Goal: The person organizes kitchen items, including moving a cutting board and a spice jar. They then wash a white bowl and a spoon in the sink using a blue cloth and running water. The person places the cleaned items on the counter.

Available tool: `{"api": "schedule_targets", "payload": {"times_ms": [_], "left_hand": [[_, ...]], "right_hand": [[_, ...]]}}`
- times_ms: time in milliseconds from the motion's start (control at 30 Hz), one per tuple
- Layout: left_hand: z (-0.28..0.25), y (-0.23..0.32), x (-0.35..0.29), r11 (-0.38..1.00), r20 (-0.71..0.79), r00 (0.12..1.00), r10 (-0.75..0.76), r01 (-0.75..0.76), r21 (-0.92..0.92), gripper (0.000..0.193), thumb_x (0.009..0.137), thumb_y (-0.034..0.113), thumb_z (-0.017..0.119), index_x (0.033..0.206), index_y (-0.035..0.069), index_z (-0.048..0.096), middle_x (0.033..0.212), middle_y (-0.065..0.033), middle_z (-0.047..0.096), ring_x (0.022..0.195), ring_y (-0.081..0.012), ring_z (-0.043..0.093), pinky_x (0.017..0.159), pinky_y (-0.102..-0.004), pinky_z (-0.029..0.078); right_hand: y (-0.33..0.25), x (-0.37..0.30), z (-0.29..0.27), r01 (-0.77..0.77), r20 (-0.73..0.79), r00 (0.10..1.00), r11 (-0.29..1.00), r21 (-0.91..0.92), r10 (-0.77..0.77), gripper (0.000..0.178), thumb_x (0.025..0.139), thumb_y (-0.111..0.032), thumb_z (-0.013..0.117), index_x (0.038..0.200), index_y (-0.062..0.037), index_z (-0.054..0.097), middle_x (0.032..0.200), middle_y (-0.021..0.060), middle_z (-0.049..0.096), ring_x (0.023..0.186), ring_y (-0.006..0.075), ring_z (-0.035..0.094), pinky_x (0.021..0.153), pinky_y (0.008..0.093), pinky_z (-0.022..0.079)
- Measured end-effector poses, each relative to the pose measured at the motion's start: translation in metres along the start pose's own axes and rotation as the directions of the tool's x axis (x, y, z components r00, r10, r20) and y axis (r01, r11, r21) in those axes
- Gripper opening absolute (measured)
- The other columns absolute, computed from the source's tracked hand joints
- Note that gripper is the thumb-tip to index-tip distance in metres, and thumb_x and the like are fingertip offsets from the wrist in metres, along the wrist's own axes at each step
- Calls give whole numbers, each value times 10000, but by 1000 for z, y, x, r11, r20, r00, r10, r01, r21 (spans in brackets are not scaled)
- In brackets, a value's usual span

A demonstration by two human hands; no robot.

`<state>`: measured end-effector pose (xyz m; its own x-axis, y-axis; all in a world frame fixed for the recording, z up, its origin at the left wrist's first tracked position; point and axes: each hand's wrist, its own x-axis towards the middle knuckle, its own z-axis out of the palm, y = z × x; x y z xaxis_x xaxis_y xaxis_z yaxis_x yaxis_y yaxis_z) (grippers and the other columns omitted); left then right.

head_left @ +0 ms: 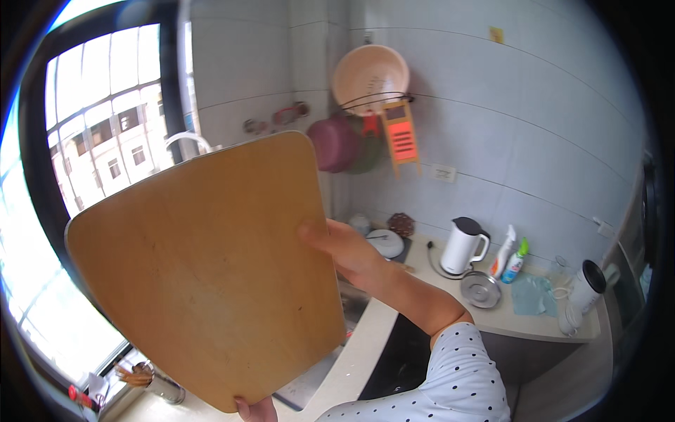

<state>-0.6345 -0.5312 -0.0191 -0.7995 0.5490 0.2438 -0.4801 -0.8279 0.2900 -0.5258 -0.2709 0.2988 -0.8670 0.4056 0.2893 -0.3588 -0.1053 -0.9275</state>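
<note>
A large wooden cutting board point(211, 274) with rounded corners is held up in front of me, tilted, its broad flat face toward me. My right hand point(344, 250) grips its right edge, thumb lying on the near face and the fingers hidden behind. At the bottom edge my left hand point(257, 409) holds the board near its lower corner, with the thumb and part of the hand showing. Most of the sink point(316, 376) and part of the counter are hidden behind the board.
A white electric kettle point(461, 246), spray bottles point(515, 261), a steel lid point(481, 289) and a light blue cloth point(532, 295) stand or lie on the right counter. Basins point(370, 79) and an orange grater point(401, 139) hang on the wall. A utensil holder point(166, 388) stands lower left, by the window.
</note>
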Motion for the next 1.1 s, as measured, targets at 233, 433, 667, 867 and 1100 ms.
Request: {"api": "schedule_targets", "payload": {"times_ms": [233,433,667,867,1100], "left_hand": [[71,-131,32,979,-96,977,-191,182,-91,602,758,366,676,1250,105,447,1292,-77,436,1206,-258,363,1020,-488,285],[184,-280,55,931,284,903,-322,357,-80,510,823,336,612,1262,129,456,1328,-25,418,1242,-235,347,1045,-457,246],[335,-412,92,747,490,564,-665,483,457,482,831,163,614,1267,95,420,1277,-96,458,1177,-230,432,990,-406,340],[322,-434,94,339,277,266,-923,223,914,334,848,2,562,1172,44,496,1115,-62,562,1094,-205,506,896,-313,442],[233,-371,88,222,209,334,-919,2,975,308,844,36,582,1146,26,527,1064,-61,595,965,-162,568,840,-286,453]], "right_hand": [[-12,-103,-154,18,45,999,905,-426,2,457,826,-162,646,1215,-17,456,1133,51,542,1041,108,487,904,265,393],[-14,-183,-290,150,-362,891,930,-335,-274,372,840,-212,637,1131,-14,515,984,5,571,887,62,512,768,218,426],[-135,-225,-416,370,-668,564,872,-321,-486,419,811,-279,663,1094,-7,517,970,9,578,871,74,531,767,224,427],[-240,-207,-515,406,-690,469,828,-386,-552,447,838,-297,623,1143,13,518,1077,74,573,978,164,550,825,309,448],[-319,-164,-579,316,-689,314,756,-573,-653,497,816,-357,634,1115,27,529,1059,102,576,945,185,556,806,323,452]]}}
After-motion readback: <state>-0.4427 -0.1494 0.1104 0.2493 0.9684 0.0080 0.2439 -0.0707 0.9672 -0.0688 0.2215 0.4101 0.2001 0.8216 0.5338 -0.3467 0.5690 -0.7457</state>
